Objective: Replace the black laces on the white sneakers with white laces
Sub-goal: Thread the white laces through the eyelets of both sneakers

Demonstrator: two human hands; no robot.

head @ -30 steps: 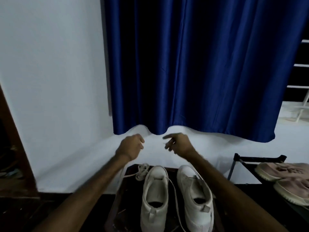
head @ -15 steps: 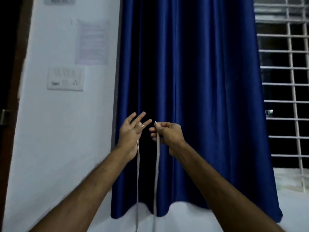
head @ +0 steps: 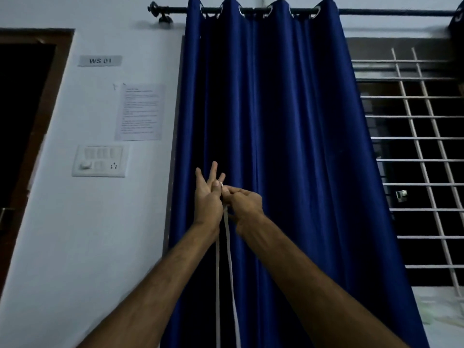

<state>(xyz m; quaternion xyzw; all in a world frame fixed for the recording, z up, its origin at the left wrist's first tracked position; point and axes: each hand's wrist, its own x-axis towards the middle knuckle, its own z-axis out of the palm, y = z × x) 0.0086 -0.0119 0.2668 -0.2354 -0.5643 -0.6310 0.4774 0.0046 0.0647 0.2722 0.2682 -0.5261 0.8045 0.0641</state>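
Both my arms are raised in front of a blue curtain. A white lace (head: 229,259) hangs down in two strands from between my hands and runs out of the bottom of the view. My left hand (head: 208,194) pinches one lace tip between thumb and forefinger, its other three fingers spread upward. My right hand (head: 244,203) has its fingers curled round the other end, and the two tips meet side by side at about the same height. The sneakers are out of view below.
A blue curtain (head: 271,146) hangs on a rod straight ahead. To the left are a white wall with a switch panel (head: 99,160), a paper notice (head: 140,111) and a dark doorway. A barred window (head: 414,159) is at the right.
My hands rose with the lace from above the sneakers to head height, and the view tilted up so the sneakers dropped out of sight. The two hands then came together until the lace tips met.
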